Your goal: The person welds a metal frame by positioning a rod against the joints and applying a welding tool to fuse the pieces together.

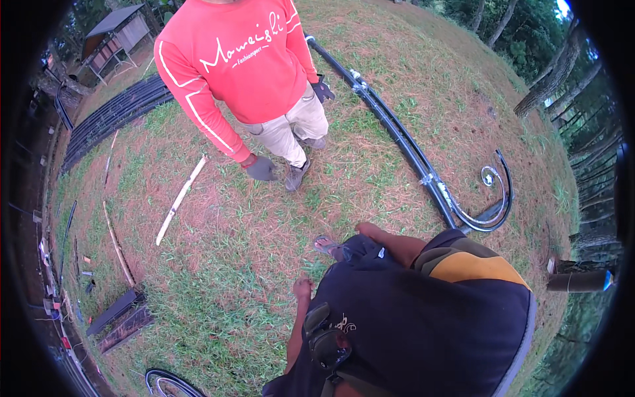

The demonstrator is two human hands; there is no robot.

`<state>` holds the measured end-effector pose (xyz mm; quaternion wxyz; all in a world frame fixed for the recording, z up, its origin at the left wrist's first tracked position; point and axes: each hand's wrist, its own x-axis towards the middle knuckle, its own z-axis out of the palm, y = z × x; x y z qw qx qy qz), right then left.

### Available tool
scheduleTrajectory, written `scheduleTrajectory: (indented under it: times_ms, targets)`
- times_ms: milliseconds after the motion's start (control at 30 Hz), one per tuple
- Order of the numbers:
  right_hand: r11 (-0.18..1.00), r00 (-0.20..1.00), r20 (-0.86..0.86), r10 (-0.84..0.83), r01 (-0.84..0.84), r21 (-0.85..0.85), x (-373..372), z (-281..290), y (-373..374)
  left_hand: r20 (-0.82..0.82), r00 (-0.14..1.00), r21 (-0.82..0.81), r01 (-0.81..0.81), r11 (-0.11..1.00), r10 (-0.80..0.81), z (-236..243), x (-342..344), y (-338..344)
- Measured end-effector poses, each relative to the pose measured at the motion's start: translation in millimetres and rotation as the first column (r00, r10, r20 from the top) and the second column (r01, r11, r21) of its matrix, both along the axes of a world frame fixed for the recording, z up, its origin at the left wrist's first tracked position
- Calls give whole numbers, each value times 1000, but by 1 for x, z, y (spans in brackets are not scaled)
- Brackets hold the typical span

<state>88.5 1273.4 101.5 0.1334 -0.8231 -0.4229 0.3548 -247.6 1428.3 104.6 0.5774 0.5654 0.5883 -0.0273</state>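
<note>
Btwn the left hand (303, 287) and the pale peeled wooden pole (180, 202) lies open room, wide enough for stepping. On the right, this room has its edge at the long straight black pipes (390, 126), bound here and there w/ clear wrap; they run down from the top, beyond the co-worker, to near the right forearm. Beside their lower end, a black tube w/ a hooked curve (508, 188) bends outward on the ground. On the upper left, a bundle of black pipes (119, 116) makes another edge; at the bottom, black coiled tubing (169, 382) is cut by the frame.

The right hand (366, 229) is in front of the body, near the dark trousers; its grip is partly hidden, so I can't tell if it is spread or pressed. The left hand is over the grass, fingers seemingly bent, but I can't tell its grip surely.

The co-worker in a red sweatshirt (241, 73) stands opposite, w/ dark gloves (262, 169).

The surface is sloping grass w/ brown dry needles (225, 284). Around: a small wooden shed (116, 36) upper L, tree trunks (552, 76) upper R.
</note>
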Motion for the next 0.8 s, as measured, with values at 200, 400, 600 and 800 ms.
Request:
scheduleTrajectory:
  times_ms: [200,400,600,800]
  targets:
    - [986,985,-80,-153,158,52,5,54,115,124,970,-68,-202,977,210,33,20,52]
    - [953,941,-157,-299,284,-107,-4,59,124,-28,993,-125,107,986,-111,35,22,109]
    - [587,586,-19,-810,810,-9,-32,-19,52,-9,870,-127,489,863,-493,22,77,196]
    - [335,307,-201,-930,934,-122,-54,41,53,-28,731,27,683,730,-682,62,170,302]
